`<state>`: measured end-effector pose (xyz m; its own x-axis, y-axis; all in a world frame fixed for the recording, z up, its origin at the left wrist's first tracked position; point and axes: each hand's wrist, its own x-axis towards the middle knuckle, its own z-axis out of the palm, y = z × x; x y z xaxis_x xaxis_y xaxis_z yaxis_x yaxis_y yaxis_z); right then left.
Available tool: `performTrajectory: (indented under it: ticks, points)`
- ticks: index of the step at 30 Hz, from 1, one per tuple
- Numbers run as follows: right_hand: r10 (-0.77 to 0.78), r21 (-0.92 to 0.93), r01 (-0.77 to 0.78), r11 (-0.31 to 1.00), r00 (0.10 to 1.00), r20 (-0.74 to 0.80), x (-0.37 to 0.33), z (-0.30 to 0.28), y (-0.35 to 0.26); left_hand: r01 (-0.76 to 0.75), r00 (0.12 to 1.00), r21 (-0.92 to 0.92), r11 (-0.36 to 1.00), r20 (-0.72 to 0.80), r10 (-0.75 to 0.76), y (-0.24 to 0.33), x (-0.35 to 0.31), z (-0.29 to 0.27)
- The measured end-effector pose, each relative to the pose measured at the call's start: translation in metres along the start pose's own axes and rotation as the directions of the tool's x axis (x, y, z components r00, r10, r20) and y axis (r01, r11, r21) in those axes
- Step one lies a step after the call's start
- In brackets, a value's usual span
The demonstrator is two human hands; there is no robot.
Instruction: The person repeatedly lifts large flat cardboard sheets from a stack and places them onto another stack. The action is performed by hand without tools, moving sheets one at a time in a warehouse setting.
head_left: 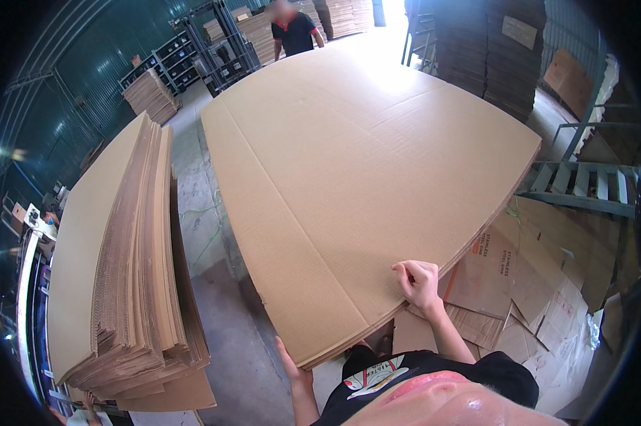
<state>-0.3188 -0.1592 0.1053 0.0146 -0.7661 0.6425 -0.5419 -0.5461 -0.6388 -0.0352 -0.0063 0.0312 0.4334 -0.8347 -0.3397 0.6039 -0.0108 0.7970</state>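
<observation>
A wide stack of flat brown cardboard sheets (334,192) spreads out in front of me, its top sheet marked by a crease line down the left part. At the near left corner my left hand (292,361) lies against the stack's edge with its visible fingers stretched out. Part of that hand is hidden by the corner. My right hand (418,284) is closed in a fist at the near right edge, over the top sheet, and nothing shows in it.
To the left stands another pile of cardboard sheets (132,263) with uneven edges. A person (295,32) is beyond the far edge, near a forklift (224,53). Flattened cartons (505,284) cover the floor at right, below metal steps (583,181). Another person's hand (87,401) shows at lower left.
</observation>
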Motion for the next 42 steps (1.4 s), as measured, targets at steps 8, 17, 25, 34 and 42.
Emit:
performTrajectory:
  ticks: [8, 17, 25, 34, 42]
  points:
    - [-0.036, 0.043, 0.037, 0.998, 0.999, -0.029, -0.0021, -0.0006, 0.0017, -0.008, 1.0, -0.015, 1.0, 0.006, 0.008, -0.0007, 0.0, -0.0007]
    - [-0.059, 0.13, 0.063, 0.99, 0.998, -0.038, -0.004, -0.0049, 0.0046, -0.001, 1.0, 0.002, 1.0, -0.017, 0.001, -0.0017, 0.0013, -0.0017]
    - [-0.076, 0.157, 0.078, 0.985, 0.997, -0.017, -0.0041, -0.0067, 0.0059, 0.0, 1.0, -0.01, 1.0, -0.003, 0.0, -0.001, 0.0011, -0.0009]
    - [-0.057, 0.167, 0.058, 0.984, 0.998, -0.008, -0.0041, -0.0073, 0.0062, -0.003, 1.0, 0.001, 1.0, 0.0, 0.003, -0.0015, 0.0015, -0.0011]
    - [-0.055, 0.158, 0.054, 0.986, 0.998, 0.002, -0.0039, -0.0064, 0.0073, -0.01, 1.0, 0.013, 1.0, 0.001, 0.01, -0.0006, 0.0004, -0.0002]
